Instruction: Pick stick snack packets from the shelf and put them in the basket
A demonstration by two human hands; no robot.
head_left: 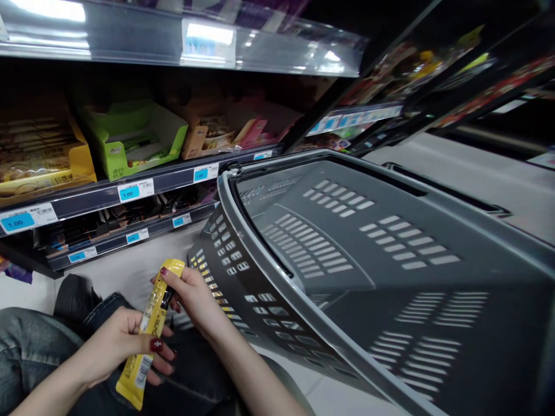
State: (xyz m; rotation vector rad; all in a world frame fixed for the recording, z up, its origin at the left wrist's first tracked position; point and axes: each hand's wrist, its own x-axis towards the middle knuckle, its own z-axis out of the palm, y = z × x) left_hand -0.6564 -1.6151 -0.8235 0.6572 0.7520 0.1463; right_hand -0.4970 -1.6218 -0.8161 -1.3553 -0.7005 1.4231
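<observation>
A slim yellow stick sachet (150, 318) with dark print and a barcode is held slantwise above my lap. My left hand (130, 344) grips its lower half, thumb across the front. Near the top end, my right hand (186, 292) pinches it between thumb and fingers. A grey shopping basket (338, 277) with slotted walls stands tilted in view just right of my right hand. On the shelf ahead sit a yellow carton (82, 164) of similar sachets, a green carton (115, 156) with a few green packets, and a brown carton (197, 141).
A pink carton (255, 130) stands farther right on the shelf. Blue-and-white price tags (135, 190) line the shelf edges. A lower shelf (117, 216) holds dark packets. Overhead juts a clear-fronted upper shelf (277, 46). My jeans-clad legs (30, 346) are folded on the pale floor.
</observation>
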